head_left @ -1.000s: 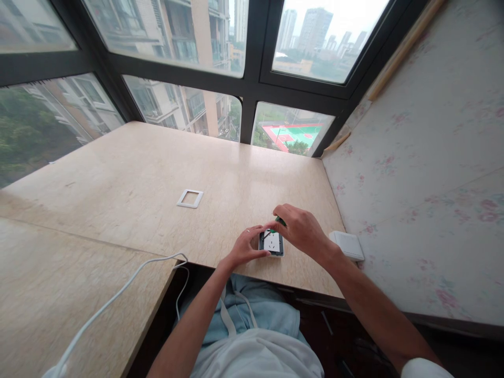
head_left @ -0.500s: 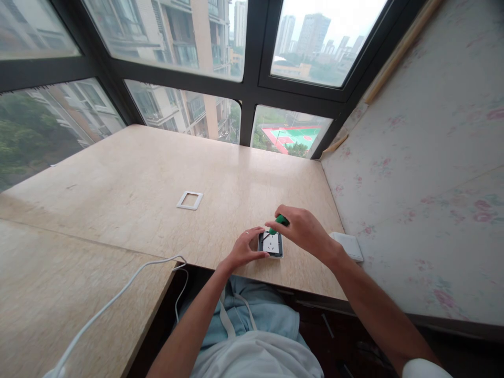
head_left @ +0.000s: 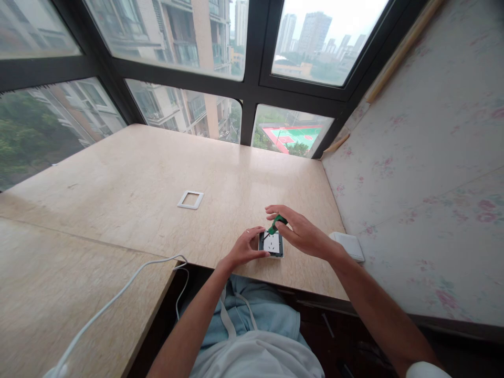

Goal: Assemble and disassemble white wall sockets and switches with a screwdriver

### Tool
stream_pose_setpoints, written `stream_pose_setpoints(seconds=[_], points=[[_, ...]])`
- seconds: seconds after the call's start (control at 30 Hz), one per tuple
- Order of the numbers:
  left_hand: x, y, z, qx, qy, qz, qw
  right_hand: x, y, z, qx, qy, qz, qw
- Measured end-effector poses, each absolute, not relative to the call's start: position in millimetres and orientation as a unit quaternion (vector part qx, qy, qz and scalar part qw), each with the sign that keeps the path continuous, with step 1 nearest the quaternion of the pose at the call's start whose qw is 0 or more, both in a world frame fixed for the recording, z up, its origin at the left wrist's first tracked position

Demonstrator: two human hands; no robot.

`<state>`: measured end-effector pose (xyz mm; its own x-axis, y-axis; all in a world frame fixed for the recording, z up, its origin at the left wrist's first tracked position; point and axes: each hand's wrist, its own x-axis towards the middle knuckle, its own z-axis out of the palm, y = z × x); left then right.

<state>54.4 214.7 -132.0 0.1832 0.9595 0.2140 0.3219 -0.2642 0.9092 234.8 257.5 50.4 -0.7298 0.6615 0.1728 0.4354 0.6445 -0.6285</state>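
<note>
A wall socket (head_left: 271,243) with a white face and dark surround lies on the stone ledge near its front edge. My left hand (head_left: 247,248) grips it from the left, thumb at the near side and fingers at the far side. In my right hand (head_left: 301,228) is a screwdriver (head_left: 279,223) with a green handle, held at a slant. Its shaft points down to the left edge of the socket; the tip is too small to make out. Farther left on the ledge lies a white square frame (head_left: 190,200), apart from both hands.
A white switch or socket box (head_left: 348,247) sits at the right, against the flowered wall (head_left: 425,210). At the left a white cable (head_left: 118,297) runs across the ledge (head_left: 129,173) and hangs over its front edge. Dark-framed windows (head_left: 248,94) stand behind.
The fingers of my right hand have opened and shifted around the screwdriver handle, and the handle has tipped slightly. My left hand and the socket stay in place.
</note>
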Motion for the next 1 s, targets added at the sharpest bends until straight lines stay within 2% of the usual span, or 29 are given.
stream_pose_setpoints(seconds=[0.1, 0.23, 0.3, 0.57, 0.7, 0.83, 1.0], points=[[54.3, 214.5, -132.5, 0.673, 0.476, 0.428, 0.371, 229.7, 258.7, 51.1, -0.339, -0.896, 0.207, 0.199], [54.2, 213.9, -129.8, 0.674, 0.470, 0.431, 0.374, 226.8, 260.0, 54.9, -0.437, -0.891, 0.040, 0.115], [54.2, 213.8, -128.8, 0.675, 0.469, 0.428, 0.375, 228.1, 259.6, 57.2, -0.470, -0.879, 0.009, 0.080], [54.4, 214.5, -132.4, 0.677, 0.468, 0.431, 0.371, 239.7, 258.0, 52.2, -0.328, -0.901, 0.245, 0.143], [54.6, 214.2, -133.1, 0.675, 0.464, 0.435, 0.375, 236.5, 258.5, 49.0, -0.327, -0.879, 0.307, 0.162], [54.5, 214.0, -132.4, 0.673, 0.462, 0.437, 0.378, 231.5, 259.9, 53.8, -0.366, -0.885, 0.239, 0.163], [54.0, 214.6, -131.6, 0.672, 0.457, 0.438, 0.385, 230.5, 261.6, 56.9, -0.453, -0.885, 0.048, 0.095]])
